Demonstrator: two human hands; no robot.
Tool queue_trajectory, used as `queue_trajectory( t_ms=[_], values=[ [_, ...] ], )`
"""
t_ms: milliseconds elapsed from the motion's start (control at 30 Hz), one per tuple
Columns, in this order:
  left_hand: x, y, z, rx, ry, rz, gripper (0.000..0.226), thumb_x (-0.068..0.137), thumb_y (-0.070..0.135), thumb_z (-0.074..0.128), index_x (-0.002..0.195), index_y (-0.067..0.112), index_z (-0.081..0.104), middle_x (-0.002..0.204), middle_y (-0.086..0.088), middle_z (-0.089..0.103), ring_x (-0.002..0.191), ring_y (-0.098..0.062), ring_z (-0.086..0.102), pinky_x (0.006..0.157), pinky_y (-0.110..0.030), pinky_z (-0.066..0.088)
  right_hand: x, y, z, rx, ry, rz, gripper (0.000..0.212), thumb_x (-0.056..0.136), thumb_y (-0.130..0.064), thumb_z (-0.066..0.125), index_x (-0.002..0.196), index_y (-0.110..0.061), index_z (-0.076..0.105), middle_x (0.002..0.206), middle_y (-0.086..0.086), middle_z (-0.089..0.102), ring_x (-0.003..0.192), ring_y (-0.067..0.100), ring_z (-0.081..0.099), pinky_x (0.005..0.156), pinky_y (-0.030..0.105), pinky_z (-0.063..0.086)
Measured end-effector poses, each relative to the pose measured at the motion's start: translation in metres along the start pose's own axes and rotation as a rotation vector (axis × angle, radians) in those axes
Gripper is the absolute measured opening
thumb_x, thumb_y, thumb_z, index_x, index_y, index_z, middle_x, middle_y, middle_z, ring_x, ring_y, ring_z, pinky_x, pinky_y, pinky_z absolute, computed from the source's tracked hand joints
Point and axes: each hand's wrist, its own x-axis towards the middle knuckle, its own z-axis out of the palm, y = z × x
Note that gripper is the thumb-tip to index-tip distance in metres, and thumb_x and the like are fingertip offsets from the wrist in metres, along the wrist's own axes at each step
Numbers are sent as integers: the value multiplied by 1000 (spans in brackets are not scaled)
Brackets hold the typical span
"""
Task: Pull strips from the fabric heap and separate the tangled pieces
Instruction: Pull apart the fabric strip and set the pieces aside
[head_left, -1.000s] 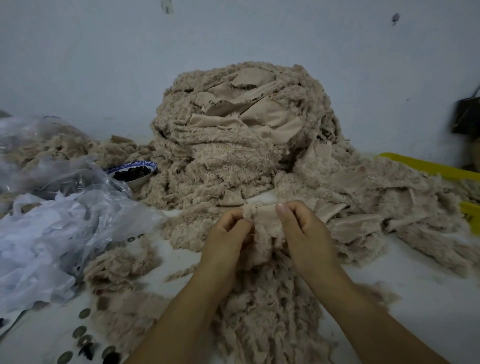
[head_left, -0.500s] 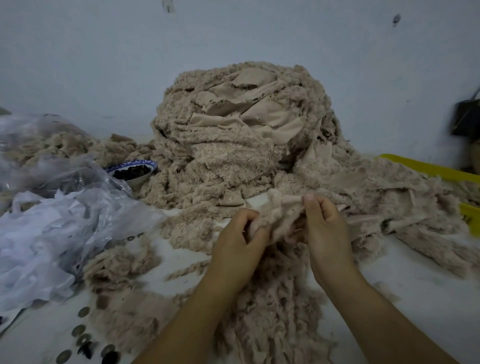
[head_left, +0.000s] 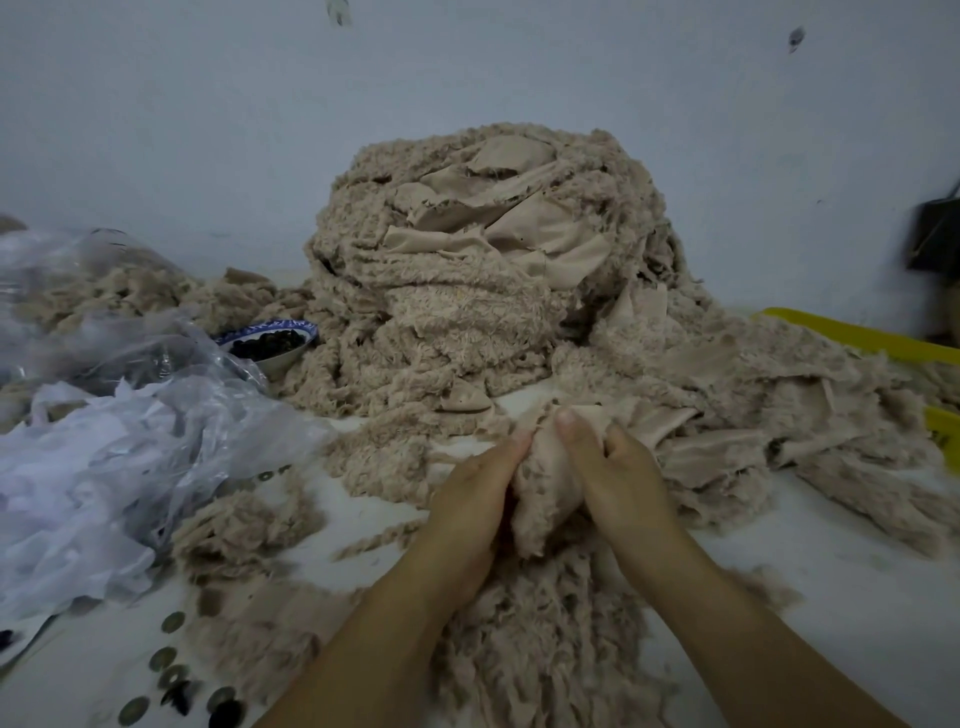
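A tall heap of beige fuzzy fabric strips (head_left: 483, 291) rises against the wall at the middle of the table and spills toward the right. In front of it, my left hand (head_left: 472, 499) and my right hand (head_left: 618, 483) both grip one bunched beige strip (head_left: 545, 488), thumbs pressed against its top. The strip's lower end runs down into a smaller pile of fuzzy pieces (head_left: 550, 639) between my forearms.
Crumpled clear plastic bags (head_left: 104, 457) fill the left side. A blue-rimmed bowl of dark pieces (head_left: 270, 343) sits beside the heap. Round metal discs (head_left: 166, 670) lie at the near left. A yellow tray (head_left: 857, 338) stands at the right. Loose fabric tufts (head_left: 234, 530) dot the white table.
My hands have come closer together and slightly lower, bunching the strip between them. The heap has not moved.
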Motion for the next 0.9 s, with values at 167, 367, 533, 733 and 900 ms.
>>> queue_trajectory(
  t_ms=[167, 367, 533, 733, 900],
  values=[
    [4, -5, -2, 57, 43, 57, 31, 93, 46, 58, 100, 24, 78, 110, -5, 76, 106, -21, 72, 89, -34, 56, 1, -6, -4, 14, 88, -54, 41, 95, -47, 57, 88, -8, 67, 90, 15, 71, 82, 21, 70, 79, 40, 57],
    [0, -4, -1, 355, -33, 208, 38, 78, 81, 54, 101, 52, 62, 96, 28, 71, 85, 10, 67, 67, -11, 51, 2, -2, -4, -38, 65, -39, 40, 95, -49, 55, 86, -12, 67, 75, 2, 70, 72, 16, 67, 69, 26, 54],
    [7, -13, -2, 471, 129, 241, 22, 95, 42, 64, 88, 21, 65, 79, 1, 70, 69, -9, 64, 55, -17, 48, 5, -6, -6, 10, 120, 32, 47, 95, -51, 55, 80, -6, 62, 74, 14, 67, 72, 29, 66, 75, 45, 55],
    [9, -5, -7, 63, 225, 90, 29, 102, 36, 52, 96, 19, 74, 95, -3, 78, 88, -18, 75, 69, -30, 60, 2, -6, -3, 22, 82, 12, 51, 93, -51, 58, 79, -3, 54, 65, 7, 50, 62, 21, 50, 65, 40, 44],
    [12, -9, -7, 154, 315, 128, 41, 105, 40, 46, 84, 19, 73, 84, -3, 77, 78, -22, 73, 64, -32, 58, 7, -2, -6, 88, 114, 27, 58, 93, -53, 58, 91, 6, 60, 76, 12, 59, 74, 21, 60, 70, 38, 49]
  ],
)
